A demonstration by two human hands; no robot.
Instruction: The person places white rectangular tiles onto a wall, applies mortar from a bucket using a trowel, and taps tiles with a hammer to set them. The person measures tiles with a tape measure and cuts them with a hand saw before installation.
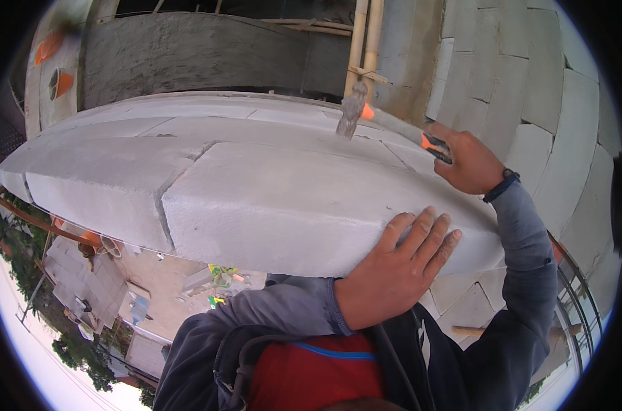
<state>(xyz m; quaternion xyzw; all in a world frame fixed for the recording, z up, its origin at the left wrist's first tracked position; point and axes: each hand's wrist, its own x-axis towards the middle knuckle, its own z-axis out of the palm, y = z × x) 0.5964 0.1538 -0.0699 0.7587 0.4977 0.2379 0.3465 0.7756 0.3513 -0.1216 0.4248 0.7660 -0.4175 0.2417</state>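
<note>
A long pale grey lightweight block lies in front of me on a course of similar blocks, with cracks or joints between them. My left hand rests open on the block's near right edge, fingers spread over its top. My right hand grips the handle of a hammer with orange and black on it. The hammer head is held over the blocks at the upper middle, tilted with its face downward.
A rough cement surface lies beyond, with bamboo poles at the top. More blocks fill the right side. Orange buckets stand upper left. A ground area with scattered items shows far below, beside trees.
</note>
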